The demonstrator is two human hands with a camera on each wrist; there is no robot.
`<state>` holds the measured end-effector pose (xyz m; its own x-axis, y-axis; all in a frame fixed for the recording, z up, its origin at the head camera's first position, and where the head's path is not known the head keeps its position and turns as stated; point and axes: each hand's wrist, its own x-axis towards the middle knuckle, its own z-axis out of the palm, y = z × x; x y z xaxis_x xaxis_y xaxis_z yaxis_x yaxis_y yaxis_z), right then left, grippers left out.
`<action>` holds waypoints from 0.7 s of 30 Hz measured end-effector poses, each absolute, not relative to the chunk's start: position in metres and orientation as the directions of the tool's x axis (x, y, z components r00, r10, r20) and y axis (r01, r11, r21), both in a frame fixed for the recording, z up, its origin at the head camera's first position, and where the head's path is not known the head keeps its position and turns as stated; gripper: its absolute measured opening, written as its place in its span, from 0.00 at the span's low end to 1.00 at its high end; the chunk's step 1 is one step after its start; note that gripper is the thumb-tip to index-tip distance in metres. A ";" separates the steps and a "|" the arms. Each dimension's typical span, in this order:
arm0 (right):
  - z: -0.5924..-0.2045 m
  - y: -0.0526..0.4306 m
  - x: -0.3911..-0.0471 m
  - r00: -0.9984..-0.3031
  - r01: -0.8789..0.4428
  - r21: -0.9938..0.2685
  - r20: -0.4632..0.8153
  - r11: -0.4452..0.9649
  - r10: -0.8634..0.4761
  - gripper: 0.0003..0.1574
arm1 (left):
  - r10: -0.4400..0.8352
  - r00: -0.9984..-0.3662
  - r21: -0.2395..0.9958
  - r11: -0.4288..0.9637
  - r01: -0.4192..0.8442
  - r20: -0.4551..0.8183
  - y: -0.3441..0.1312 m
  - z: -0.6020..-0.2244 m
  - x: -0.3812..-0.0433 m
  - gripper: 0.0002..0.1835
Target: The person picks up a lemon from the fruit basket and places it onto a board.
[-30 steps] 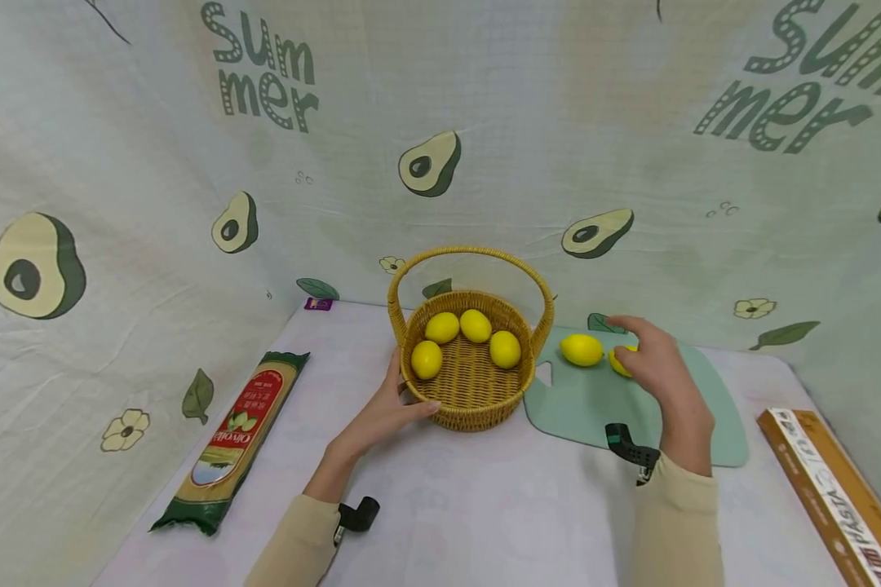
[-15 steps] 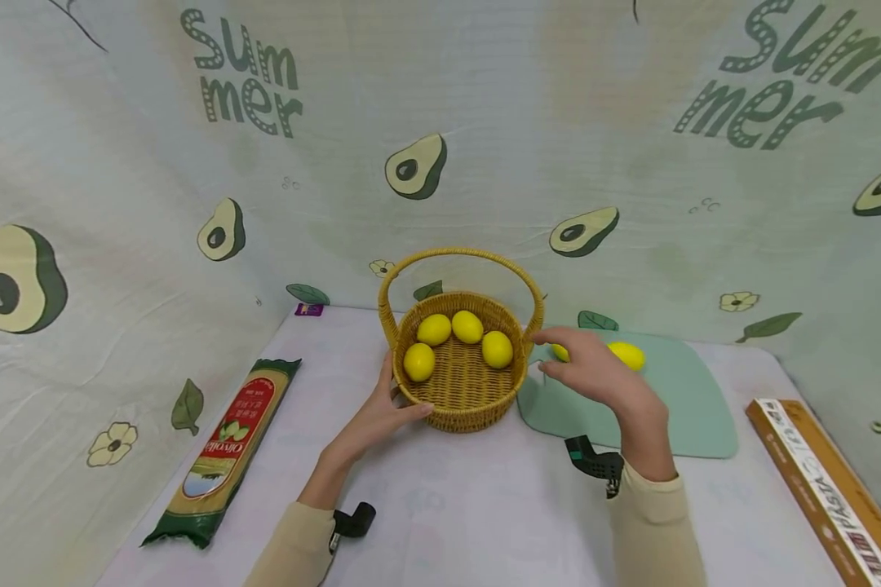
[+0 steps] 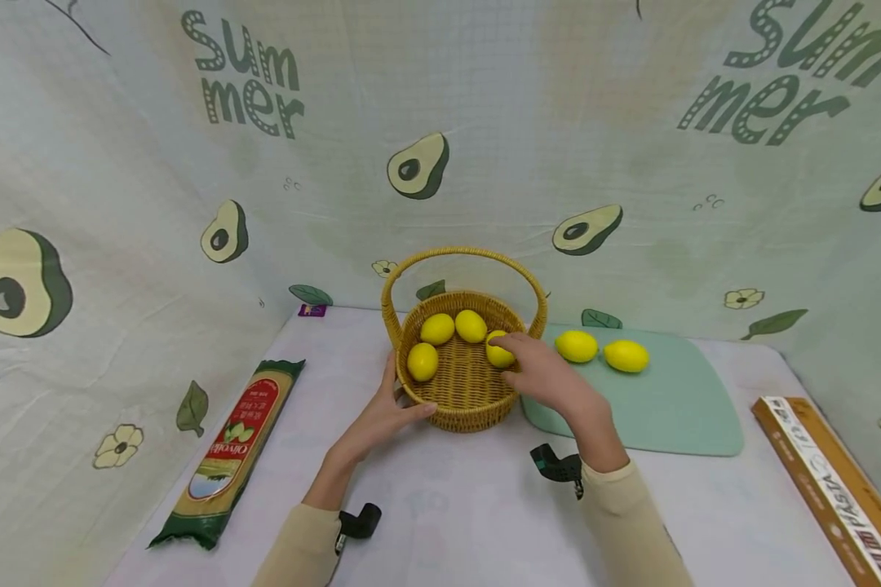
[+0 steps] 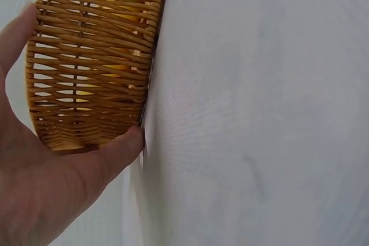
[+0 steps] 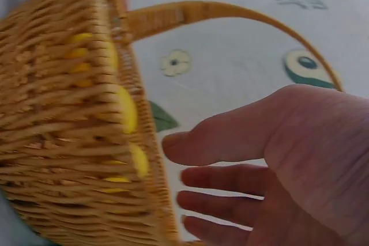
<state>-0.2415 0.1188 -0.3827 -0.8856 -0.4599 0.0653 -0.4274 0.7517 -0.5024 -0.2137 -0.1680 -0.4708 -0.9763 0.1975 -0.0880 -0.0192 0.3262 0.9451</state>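
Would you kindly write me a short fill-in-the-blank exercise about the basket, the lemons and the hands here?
1. The wicker basket contains ____ visible lemons.
2. Another ____ lemons lie on the pale green board.
3. The left hand grips the outside of the ____, while the right hand holds nothing.
4. The word printed large on the cloth backdrop is ____.

Missing words: four; two; basket; summer.
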 end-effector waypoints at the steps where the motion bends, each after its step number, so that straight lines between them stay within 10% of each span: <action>1: -0.387 0.115 -0.243 -0.886 -0.431 -0.487 0.067 0.760 -0.459 0.34 | 0.199 -0.976 0.946 0.325 -0.016 -0.085 -0.168 -0.471 -0.214 0.66; 21: -0.434 0.086 -0.268 -0.903 -0.429 -0.465 0.218 0.775 -0.369 0.38 | 0.227 -0.971 0.958 0.287 -0.010 -0.078 -0.170 -0.472 -0.216 0.64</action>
<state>-0.2677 0.0859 -0.4344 -0.9035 -0.3691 0.2180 -0.4286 0.7748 -0.4647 -0.2157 -0.1704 -0.4724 -0.9708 0.2269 -0.0778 -0.0096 0.2873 0.9578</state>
